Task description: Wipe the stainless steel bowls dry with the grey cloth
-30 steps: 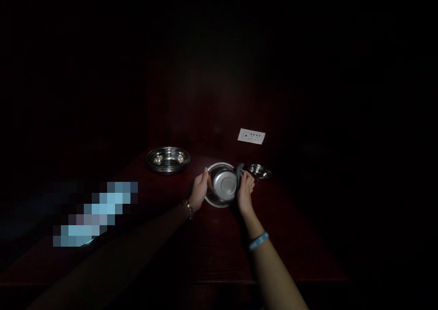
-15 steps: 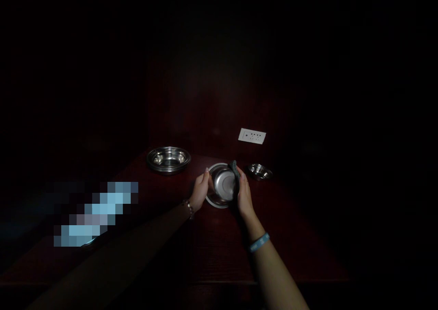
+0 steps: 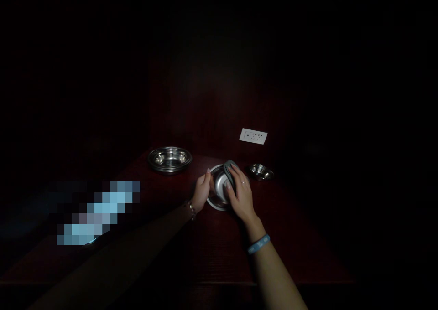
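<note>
A shiny metal bowl [image 3: 218,200] is tilted up between my hands over the dark red table. My left hand [image 3: 201,192] grips its left rim, thumb on top and the other fingers mostly hidden. Against the bowl's right side, my right hand [image 3: 243,196] is closed on a dark grey-green cloth [image 3: 230,166], pressing it to the metal. Part of the cloth and the bowl's right rim are hidden behind that hand.
Several stacked metal dishes [image 3: 169,169] stand at the back left of the table [image 3: 219,250]. A small metal bowl [image 3: 261,172] sits at the back right. On the wall behind is a white socket plate [image 3: 253,136]. A pixelated bright patch [image 3: 109,205] covers the left.
My right hand has moved from the bowl's outer right edge leftward over its face, bringing the cloth along. My left hand keeps its hold on the rim.
</note>
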`<state>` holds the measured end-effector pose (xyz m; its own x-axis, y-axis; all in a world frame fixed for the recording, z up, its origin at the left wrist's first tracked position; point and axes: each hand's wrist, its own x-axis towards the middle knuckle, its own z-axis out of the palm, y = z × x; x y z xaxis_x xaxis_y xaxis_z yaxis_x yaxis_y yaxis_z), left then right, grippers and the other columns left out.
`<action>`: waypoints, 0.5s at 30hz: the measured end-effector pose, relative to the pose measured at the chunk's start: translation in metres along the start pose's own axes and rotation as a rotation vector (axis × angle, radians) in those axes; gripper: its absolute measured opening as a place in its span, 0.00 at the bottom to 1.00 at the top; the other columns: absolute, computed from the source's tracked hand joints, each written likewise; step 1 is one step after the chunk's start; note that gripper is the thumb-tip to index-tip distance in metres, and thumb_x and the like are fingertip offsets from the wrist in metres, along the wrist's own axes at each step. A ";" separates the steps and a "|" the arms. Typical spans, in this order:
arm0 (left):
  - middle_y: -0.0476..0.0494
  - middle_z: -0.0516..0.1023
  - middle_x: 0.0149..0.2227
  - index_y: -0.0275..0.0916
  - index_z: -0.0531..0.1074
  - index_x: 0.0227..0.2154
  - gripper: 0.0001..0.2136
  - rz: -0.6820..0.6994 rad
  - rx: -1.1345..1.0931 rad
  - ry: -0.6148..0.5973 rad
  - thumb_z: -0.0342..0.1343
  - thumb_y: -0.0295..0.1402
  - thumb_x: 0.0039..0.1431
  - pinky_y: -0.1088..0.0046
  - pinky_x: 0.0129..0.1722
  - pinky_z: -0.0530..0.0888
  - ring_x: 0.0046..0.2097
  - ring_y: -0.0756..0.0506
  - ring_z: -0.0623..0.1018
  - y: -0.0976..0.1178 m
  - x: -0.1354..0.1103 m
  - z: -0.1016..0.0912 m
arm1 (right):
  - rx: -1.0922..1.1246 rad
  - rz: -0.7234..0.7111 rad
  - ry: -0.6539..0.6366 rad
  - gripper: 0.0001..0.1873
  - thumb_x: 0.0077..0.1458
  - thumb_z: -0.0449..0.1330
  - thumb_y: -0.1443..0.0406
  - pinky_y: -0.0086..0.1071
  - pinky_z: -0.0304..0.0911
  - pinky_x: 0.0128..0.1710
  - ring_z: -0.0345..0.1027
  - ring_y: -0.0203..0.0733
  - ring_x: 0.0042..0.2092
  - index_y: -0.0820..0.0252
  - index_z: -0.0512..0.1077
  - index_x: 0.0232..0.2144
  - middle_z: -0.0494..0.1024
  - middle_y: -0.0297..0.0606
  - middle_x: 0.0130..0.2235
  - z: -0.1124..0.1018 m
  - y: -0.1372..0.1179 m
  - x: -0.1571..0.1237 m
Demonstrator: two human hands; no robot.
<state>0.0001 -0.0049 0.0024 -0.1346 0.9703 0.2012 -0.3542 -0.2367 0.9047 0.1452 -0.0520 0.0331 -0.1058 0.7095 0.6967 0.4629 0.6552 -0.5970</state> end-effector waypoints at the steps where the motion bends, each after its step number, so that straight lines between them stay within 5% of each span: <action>1: 0.55 0.60 0.17 0.42 0.60 0.17 0.28 -0.012 -0.013 -0.003 0.57 0.62 0.51 0.73 0.20 0.57 0.21 0.53 0.59 0.000 0.000 0.000 | -0.020 -0.016 -0.008 0.27 0.61 0.58 0.53 0.52 0.44 0.71 0.56 0.55 0.68 0.49 0.70 0.60 0.67 0.38 0.66 0.000 -0.001 0.000; 7: 0.51 0.73 0.22 0.38 0.71 0.25 0.25 -0.164 -0.179 0.025 0.62 0.58 0.49 0.75 0.24 0.67 0.23 0.51 0.70 0.001 -0.004 0.003 | -0.270 -0.159 -0.132 0.29 0.62 0.56 0.55 0.55 0.44 0.70 0.54 0.56 0.69 0.54 0.66 0.63 0.64 0.42 0.68 0.004 -0.002 -0.001; 15: 0.47 0.77 0.22 0.35 0.74 0.28 0.20 -0.257 -0.292 0.056 0.65 0.51 0.51 0.74 0.25 0.71 0.24 0.49 0.74 -0.001 -0.006 0.002 | -0.568 -0.334 -0.261 0.27 0.68 0.48 0.59 0.53 0.48 0.70 0.50 0.51 0.71 0.57 0.61 0.66 0.61 0.44 0.69 0.007 -0.013 -0.001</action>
<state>0.0033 -0.0101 0.0013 -0.0549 0.9974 -0.0461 -0.6304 0.0012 0.7763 0.1328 -0.0594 0.0373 -0.4966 0.5799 0.6459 0.7489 0.6624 -0.0189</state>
